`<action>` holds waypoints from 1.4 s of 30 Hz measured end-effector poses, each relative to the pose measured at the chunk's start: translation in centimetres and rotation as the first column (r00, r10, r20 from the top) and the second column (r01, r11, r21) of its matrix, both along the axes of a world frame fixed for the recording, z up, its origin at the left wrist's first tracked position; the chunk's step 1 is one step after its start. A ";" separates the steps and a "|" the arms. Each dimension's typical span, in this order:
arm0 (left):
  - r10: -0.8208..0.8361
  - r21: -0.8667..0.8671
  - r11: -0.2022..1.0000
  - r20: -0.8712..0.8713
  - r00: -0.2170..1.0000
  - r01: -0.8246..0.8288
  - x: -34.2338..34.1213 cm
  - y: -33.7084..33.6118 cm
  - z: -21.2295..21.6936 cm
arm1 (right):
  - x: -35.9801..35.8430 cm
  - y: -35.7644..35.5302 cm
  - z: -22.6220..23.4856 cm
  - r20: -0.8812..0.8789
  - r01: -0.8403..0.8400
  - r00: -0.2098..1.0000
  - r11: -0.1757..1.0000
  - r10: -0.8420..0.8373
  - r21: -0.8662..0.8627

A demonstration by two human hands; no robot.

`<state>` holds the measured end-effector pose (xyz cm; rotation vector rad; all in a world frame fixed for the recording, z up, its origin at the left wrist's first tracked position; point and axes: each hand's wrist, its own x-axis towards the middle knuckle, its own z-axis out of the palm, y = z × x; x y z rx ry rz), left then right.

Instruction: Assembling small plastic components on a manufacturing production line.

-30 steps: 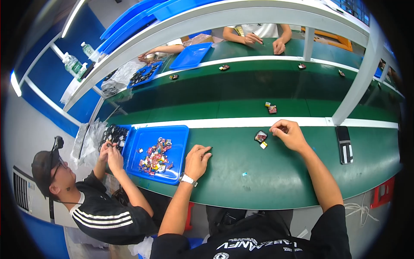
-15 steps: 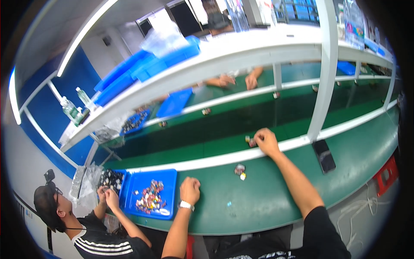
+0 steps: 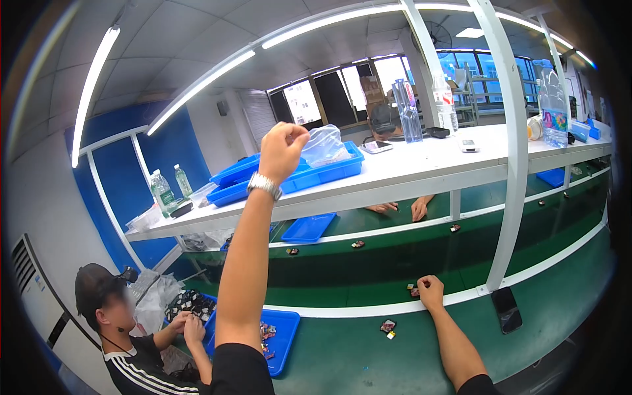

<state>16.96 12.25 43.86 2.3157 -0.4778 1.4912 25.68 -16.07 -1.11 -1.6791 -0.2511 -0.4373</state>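
My left hand (image 3: 283,150) is raised high before the upper shelf, fingers curled together, a metal-band watch on its wrist. Whatever those fingers may hold is hidden. Low on the right, my right hand (image 3: 431,291) rests closed by the belt's white rail. A small dark-and-yellow part (image 3: 413,289) lies right beside its fingertips; the inside of that hand cannot be seen. Nearer to me, a similar small part (image 3: 388,326) with a yellow-white tab lies on the green bench. My left forearm partly covers a blue tray (image 3: 286,336) of small colourful parts.
A co-worker (image 3: 131,329) at left handles something small over a bin of black parts (image 3: 187,304). Blue trays (image 3: 336,172), bottles (image 3: 409,112) and a phone stand on the white shelf (image 3: 428,155). A black phone (image 3: 506,311) lies beside the white post (image 3: 513,151). Another person's hands (image 3: 419,209) work across the belt.
My left hand has risen from beside the blue tray to shelf height. The view has tilted upward. My right hand stays by the small part at the rail.
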 end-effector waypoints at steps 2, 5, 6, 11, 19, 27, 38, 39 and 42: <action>0.022 0.020 1.000 -0.029 0.999 -0.021 2.3 0.0 1.7 | 0.4 -0.3 -0.2 0.010 0.032 0.999 0.999 -0.032 -0.016; 0.068 0.087 0.994 -0.085 0.994 -0.060 4.1 -1.0 2.8 | 1.9 -0.8 -2.1 0.021 0.106 0.994 0.994 -0.105 -0.039; 0.102 0.133 0.987 -0.126 0.987 -0.085 4.2 -0.9 3.0 | 1.7 -0.7 -2.0 0.026 0.106 0.994 0.993 -0.105 -0.048; 0.114 0.163 0.983 -0.199 0.973 -0.082 3.9 -0.8 3.4 | 1.7 -0.7 -2.1 -0.136 0.009 0.991 0.995 0.004 0.096; 0.196 0.148 0.977 -0.315 0.928 -0.156 4.1 -0.7 3.6 | 3.8 -0.5 -4.4 0.046 0.094 0.995 0.994 -0.092 -0.054; 0.313 0.227 0.942 -0.329 0.891 -0.248 4.0 -0.3 3.8 | 1.5 -0.5 -2.2 0.077 0.196 0.979 0.977 -0.190 -0.085; -0.039 -0.141 0.986 0.309 0.950 0.086 -2.8 -2.8 -3.0 | 0.8 -3.0 0.6 -0.094 0.225 0.971 0.974 -0.220 0.038; -0.140 -0.186 0.963 0.268 0.953 0.194 -3.2 -5.0 -7.2 | 1.9 -5.1 -1.4 -0.007 0.281 0.959 0.959 -0.282 -0.039; -0.166 0.001 0.986 -0.181 0.969 0.169 -5.7 -8.3 -22.3 | -0.4 -6.7 -1.0 -0.073 0.146 0.985 0.984 -0.154 -0.105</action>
